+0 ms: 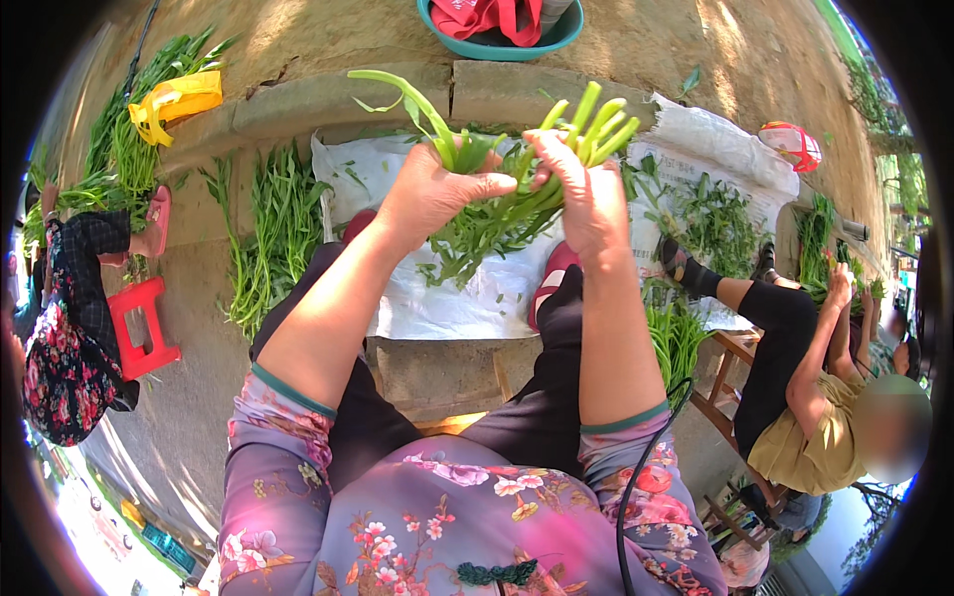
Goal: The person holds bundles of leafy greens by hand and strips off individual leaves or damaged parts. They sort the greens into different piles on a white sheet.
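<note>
My right hand [592,197] grips a bunch of leafy green stalks [607,130], likely water spinach, with thick pale ends pointing away from me. In my left hand [428,194] is a bent green stem [406,86] with a few leaves, pinched between thumb and fingers. Both hands are close together above a white woven sack [447,313] spread between my feet. Leaves [477,242] show below the hands; whether they hang from the bunch or lie on the sack is unclear. My left fingertips are partly hidden by the greens.
Long greens [279,231] lie at left, and a cut bundle [674,335] at right. A second sack [727,145] holds loose leaves. Beyond the kerb [335,93] stands a teal basin [507,51]. A red stool [145,328] is at left; a seated person [805,410] works at right.
</note>
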`<action>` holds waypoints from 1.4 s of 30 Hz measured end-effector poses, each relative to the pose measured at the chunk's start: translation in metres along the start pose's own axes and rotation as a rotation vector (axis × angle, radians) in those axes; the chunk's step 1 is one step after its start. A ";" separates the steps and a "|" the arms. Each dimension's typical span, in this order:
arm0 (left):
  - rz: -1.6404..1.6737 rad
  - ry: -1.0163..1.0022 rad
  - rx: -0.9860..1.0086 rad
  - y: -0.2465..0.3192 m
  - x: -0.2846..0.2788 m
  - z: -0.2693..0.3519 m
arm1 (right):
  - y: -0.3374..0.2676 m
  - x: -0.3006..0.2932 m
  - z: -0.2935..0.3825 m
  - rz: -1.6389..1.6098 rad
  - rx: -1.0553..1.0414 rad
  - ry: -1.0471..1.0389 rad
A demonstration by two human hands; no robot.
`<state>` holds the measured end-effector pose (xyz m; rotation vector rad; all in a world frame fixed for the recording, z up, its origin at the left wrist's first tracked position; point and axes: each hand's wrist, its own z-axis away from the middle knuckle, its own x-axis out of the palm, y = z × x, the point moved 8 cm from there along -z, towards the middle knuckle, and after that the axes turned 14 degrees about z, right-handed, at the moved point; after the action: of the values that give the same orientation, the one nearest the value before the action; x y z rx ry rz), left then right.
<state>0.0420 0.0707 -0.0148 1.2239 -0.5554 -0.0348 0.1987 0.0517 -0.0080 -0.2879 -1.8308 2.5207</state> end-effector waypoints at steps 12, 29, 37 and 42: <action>0.399 0.031 -0.147 0.005 -0.029 -0.002 | -0.003 -0.051 -0.006 -0.263 0.007 0.008; 0.196 -0.100 -0.245 -0.017 0.008 0.003 | 0.005 -0.014 -0.003 -0.027 0.050 -0.044; 0.068 -0.174 -0.235 -0.021 0.019 0.006 | 0.005 0.008 -0.001 -0.082 0.088 -0.093; -0.005 -0.193 -0.234 -0.016 0.017 0.006 | 0.005 0.014 0.001 -0.102 0.087 -0.131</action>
<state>0.0581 0.0545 -0.0210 0.9987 -0.6963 -0.2182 0.1856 0.0507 -0.0147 -0.0274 -1.7215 2.5960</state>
